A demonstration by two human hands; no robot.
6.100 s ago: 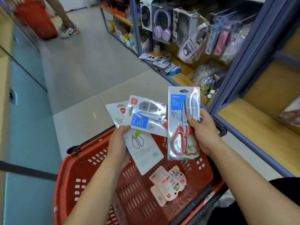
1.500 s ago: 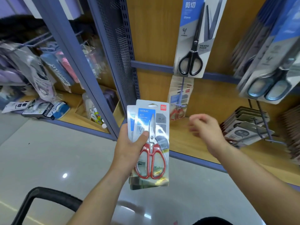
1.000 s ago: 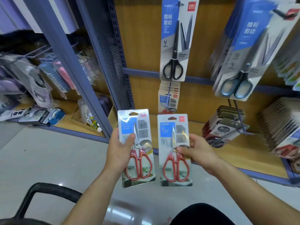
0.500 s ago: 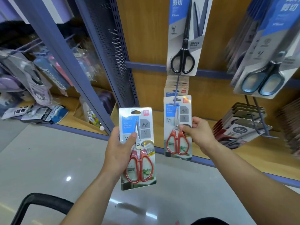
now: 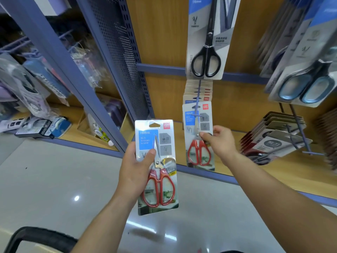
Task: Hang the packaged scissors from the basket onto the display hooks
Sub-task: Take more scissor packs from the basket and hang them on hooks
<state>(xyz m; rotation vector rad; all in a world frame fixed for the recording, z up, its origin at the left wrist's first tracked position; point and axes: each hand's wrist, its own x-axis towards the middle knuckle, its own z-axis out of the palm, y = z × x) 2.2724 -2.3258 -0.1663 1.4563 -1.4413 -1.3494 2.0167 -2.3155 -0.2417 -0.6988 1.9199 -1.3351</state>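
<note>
Head view: left hand (image 5: 135, 170) grips one scissors pack (image 5: 157, 167), thumb across front; right hand (image 5: 220, 143) pinches second pack (image 5: 198, 136) at hook (image 5: 197, 99).

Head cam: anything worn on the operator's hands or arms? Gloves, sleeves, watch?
Nothing worn. The left hand and right hand are bare: no gloves, rings or watch visible. Both forearms are uncovered down to the frame edge, with no sleeve in view.

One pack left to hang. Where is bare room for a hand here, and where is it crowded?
Free: wooden back panel between perforated divider and black scissors pack; shelf board front, beyond the right hand. Crowded: stacked packs far right.
</note>
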